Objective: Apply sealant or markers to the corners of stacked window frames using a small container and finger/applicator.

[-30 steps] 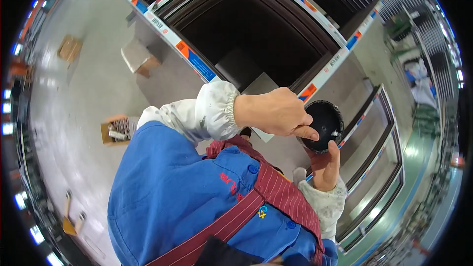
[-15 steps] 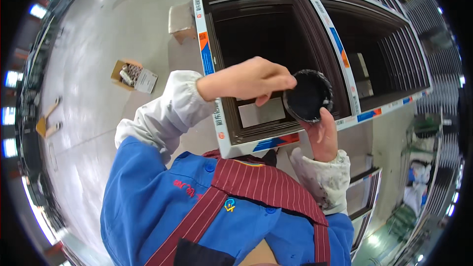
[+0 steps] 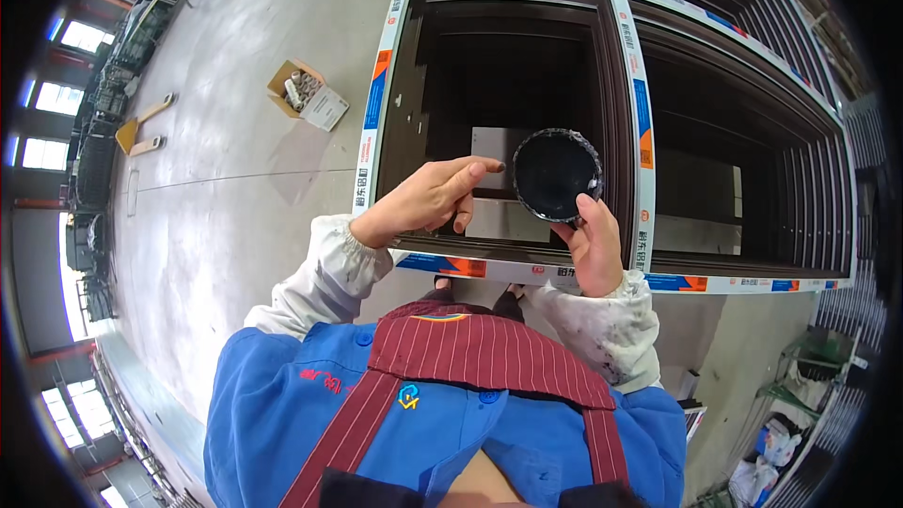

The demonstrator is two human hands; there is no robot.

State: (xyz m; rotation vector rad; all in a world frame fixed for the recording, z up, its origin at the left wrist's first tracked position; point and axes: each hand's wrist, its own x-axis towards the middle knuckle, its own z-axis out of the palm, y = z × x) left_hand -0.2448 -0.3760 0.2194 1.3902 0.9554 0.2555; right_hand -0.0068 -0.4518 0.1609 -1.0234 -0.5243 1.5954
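A round black bowl [image 3: 557, 176] with a chipped, whitish-smeared rim is tipped so that its dark inside shows. My right hand [image 3: 596, 243] grips it at the lower right, the thumb on the rim and the other fingers mostly hidden beneath. Just left of the rim is my left hand [image 3: 428, 199], empty as far as I see. Its index finger stretches toward the bowl with a dark smudge at the tip, and another finger points down apart from it. Both hands are over a stack of dark brown window frames [image 3: 616, 122] edged with printed protective tape.
An open cardboard box [image 3: 308, 95] of tube-like cartridges is on the floor at the left. Beyond it lies a yellow pallet jack [image 3: 141, 127]. A rack with bags [image 3: 776, 442] stands at the lower right. The frame stack's near edge is close to my body.
My left hand has drawn back from the bowl's rim, its index finger now stretched out. My right hand still holds the bowl. The whole view has shifted and turned.
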